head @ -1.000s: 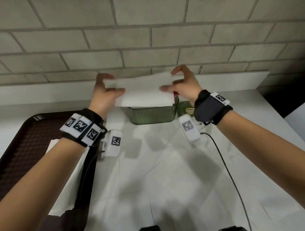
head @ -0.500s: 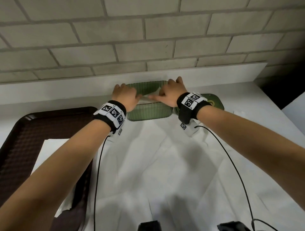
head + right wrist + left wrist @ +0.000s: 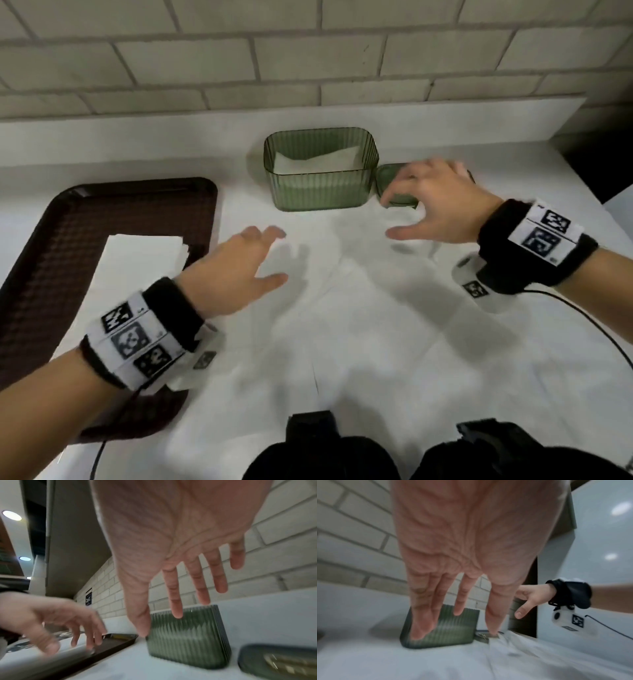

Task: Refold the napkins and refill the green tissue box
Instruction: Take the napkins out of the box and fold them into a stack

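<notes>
The green ribbed tissue box (image 3: 322, 190) (image 3: 447, 630) (image 3: 187, 637) stands open-topped near the back wall, with a folded white napkin (image 3: 318, 161) lying inside it. Its green lid (image 3: 397, 198) (image 3: 278, 661) lies flat just to the right. My left hand (image 3: 239, 267) (image 3: 453, 601) hovers in front of the box with fingers spread and nothing in it. My right hand (image 3: 435, 202) (image 3: 188, 574) hovers over the lid, fingers spread, also empty. A stack of white napkins (image 3: 137, 260) lies on the brown tray (image 3: 51, 240) at the left.
A large unfolded white napkin (image 3: 359, 325) is spread across the white counter in front of the box. A black cable (image 3: 582, 315) trails from my right wrist. Brick wall and a low white ledge (image 3: 137, 133) close off the back.
Both hands held a folded napkin above the box, lowered it in, then let go and drew back toward me. The napkin now rests inside the box.
</notes>
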Available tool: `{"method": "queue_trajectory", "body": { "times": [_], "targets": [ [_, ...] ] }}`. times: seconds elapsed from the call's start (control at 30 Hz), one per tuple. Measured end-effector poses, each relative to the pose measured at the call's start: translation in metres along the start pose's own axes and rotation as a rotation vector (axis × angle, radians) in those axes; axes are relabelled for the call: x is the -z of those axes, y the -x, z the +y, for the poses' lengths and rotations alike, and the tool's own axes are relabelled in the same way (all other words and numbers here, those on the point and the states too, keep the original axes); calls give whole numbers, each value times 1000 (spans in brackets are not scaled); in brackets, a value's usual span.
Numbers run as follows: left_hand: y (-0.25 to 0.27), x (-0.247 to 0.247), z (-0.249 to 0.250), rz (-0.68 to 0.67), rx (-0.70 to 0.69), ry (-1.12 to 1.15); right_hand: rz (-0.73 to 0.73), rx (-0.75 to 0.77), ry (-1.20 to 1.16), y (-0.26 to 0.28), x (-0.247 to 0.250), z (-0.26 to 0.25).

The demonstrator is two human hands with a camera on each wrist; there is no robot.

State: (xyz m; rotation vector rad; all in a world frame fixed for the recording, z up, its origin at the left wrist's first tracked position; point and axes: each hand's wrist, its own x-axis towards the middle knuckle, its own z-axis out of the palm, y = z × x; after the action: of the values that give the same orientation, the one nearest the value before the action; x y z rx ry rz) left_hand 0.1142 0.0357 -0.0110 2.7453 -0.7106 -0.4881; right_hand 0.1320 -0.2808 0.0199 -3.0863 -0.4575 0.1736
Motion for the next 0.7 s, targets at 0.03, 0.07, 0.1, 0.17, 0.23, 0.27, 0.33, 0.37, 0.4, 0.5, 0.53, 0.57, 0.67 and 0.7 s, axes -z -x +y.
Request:
{"method": "queue_trajectory", "body": {
  "times": [0.03,0.07,0.1,0.17,0.23,0.27,0.33,0.37,0.4,0.5,0.53,0.57,0.67,0.7],
  "targets": [
    [19,-12,3,-102,17,-2,-74,-25,-14,18,-7,2],
    [37,-23,7,-203,26,-36,-151,-42,-19,36,-14,3],
    [52,-35,11,-284,34,-90,-231,-54,-28,54,-22,3],
    [74,-53,20,-393,82,-198,-376,-77,-88,86,-40,2],
    [85,-65,30,-420,148,-286,-467,-94,-151,110,-58,-1],
    [85,-69,33,-367,139,-338,-487,-97,-175,118,-67,-3],
    [80,-71,39,-314,89,-488,-488,-108,-219,126,-82,-5],
    [75,-74,41,-282,65,-554,-470,-110,-230,128,-88,-6],
    [73,-77,43,-308,76,-568,-445,-111,-233,128,-92,-6],
    [60,-87,44,-339,128,-455,-399,-134,-249,121,-95,-7],
    [53,-86,46,-331,130,-424,-392,-140,-247,117,-94,-7],
    [47,-86,46,-323,123,-387,-381,-145,-239,112,-94,-7],
    [27,-77,47,-345,151,-218,-346,-172,-212,99,-92,-10],
    [21,-75,46,-334,157,-174,-337,-179,-210,95,-91,-10]
  ]
}}
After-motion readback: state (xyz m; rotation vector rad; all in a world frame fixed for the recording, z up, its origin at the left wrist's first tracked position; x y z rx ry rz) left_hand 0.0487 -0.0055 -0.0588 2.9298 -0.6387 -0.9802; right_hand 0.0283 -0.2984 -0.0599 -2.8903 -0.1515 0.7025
